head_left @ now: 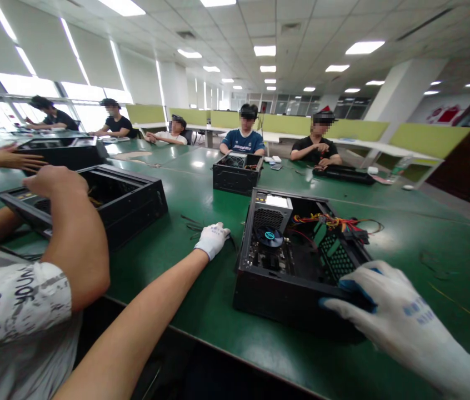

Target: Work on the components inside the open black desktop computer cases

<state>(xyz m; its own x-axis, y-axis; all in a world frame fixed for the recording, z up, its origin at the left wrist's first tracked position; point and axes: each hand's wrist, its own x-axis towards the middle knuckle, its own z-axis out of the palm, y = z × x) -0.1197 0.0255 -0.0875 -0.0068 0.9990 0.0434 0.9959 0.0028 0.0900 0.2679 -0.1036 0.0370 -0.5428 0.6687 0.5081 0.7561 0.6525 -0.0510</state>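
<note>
An open black computer case (285, 297) lies on the green table in front of me. Inside it are a power supply (271, 212), a round CPU fan (269, 236) and a bundle of coloured cables (335, 222). My right hand (389, 303), in a white glove with blue-coated fingers, grips the case's near right corner, thumb on the front wall and fingers over the rim. To the left of the case, my gloved left hand (213, 241) rests low on the table with its fingers drawn together. Thin black strands (192, 224) lie beside it; what its fingers hold is hidden.
Close on my left, a co-worker's arm (79, 239) reaches over another open case (135, 208). A third case (235, 176) stands across the table (185, 289) before a seated person. Loose wires (464, 308) lie at the right. The table's front edge runs below my hands.
</note>
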